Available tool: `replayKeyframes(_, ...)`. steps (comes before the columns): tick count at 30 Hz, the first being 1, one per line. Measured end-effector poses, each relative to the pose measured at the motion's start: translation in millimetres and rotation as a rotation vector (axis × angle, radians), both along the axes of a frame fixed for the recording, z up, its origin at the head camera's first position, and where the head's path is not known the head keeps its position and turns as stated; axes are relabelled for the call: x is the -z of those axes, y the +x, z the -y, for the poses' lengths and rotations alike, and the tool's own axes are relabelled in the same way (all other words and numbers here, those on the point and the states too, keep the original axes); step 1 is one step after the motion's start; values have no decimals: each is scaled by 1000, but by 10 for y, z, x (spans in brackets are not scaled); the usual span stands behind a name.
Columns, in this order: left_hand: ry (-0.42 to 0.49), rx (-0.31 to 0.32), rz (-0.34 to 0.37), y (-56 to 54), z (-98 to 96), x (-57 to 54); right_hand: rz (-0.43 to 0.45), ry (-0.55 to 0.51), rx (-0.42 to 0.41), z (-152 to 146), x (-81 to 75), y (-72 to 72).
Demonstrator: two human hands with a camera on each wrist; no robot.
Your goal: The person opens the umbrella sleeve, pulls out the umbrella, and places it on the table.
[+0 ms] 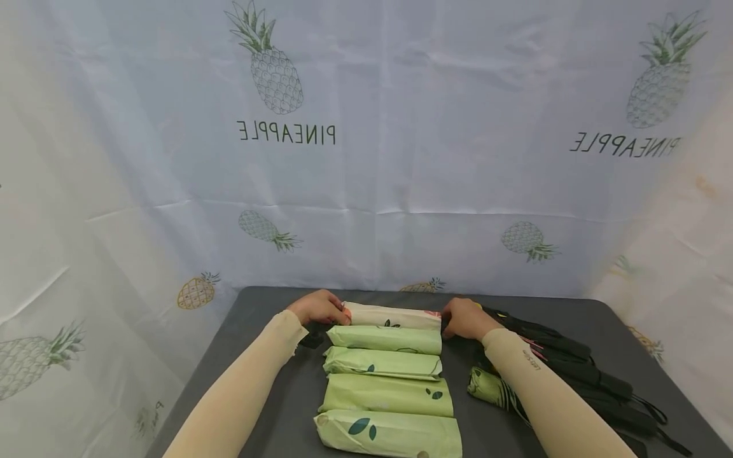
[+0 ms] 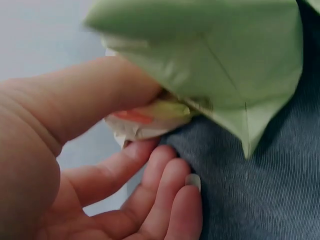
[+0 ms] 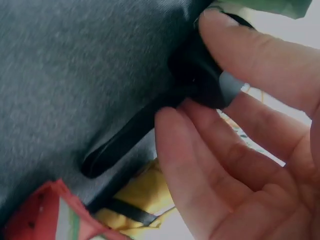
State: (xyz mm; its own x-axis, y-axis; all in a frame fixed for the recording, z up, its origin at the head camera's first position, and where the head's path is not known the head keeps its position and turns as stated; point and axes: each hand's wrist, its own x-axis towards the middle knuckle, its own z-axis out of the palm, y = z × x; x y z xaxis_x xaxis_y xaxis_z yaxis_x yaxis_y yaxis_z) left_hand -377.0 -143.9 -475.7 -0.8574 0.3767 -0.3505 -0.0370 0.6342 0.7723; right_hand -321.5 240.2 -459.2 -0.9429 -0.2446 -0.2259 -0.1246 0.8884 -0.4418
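At the far end of a row, a cream folded umbrella [image 1: 395, 316] with red and dark prints lies crosswise. My left hand [image 1: 321, 308] pinches its left end; in the left wrist view, thumb and index finger close on the cream fabric [image 2: 145, 122] beneath a green flap [image 2: 225, 65]. At the right end my right hand [image 1: 466, 320] holds a black handle [image 3: 197, 70] between thumb and fingers, with a black strap loop [image 3: 125, 132] hanging from it. Nearer me lie several light green, leaf-printed bundles [image 1: 386, 395] side by side.
Several dark folded umbrellas [image 1: 595, 375] with straps lie at the right, partly behind my right forearm. A green rolled umbrella [image 1: 487, 386] sits beside them. The grey table [image 1: 275, 407] ends at a pineapple-printed curtain [image 1: 378, 248]. Red [image 3: 45, 210] and yellow fabric [image 3: 147, 195] show in the right wrist view.
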Motion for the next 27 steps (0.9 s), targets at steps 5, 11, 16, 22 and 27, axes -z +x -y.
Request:
replayKeyframes(5,37,-39,-22,43,-4,-16,-51,23,2,39,5,11)
replayKeyframes(11,205,-31,-44,83,87,-314,-137,-38,31,5,-204,61)
replayKeyframes(16,424,9,-10,276,179,-571,-144,-212,47,-45,-474,262)
replayKeyframes(22,493,32,-2,652,280,-567,-121,-458,108,-64,-526,634)
replayKeyframes(27,496,23,-11,907,296,-449,-73,-641,155,-45,-378,924)
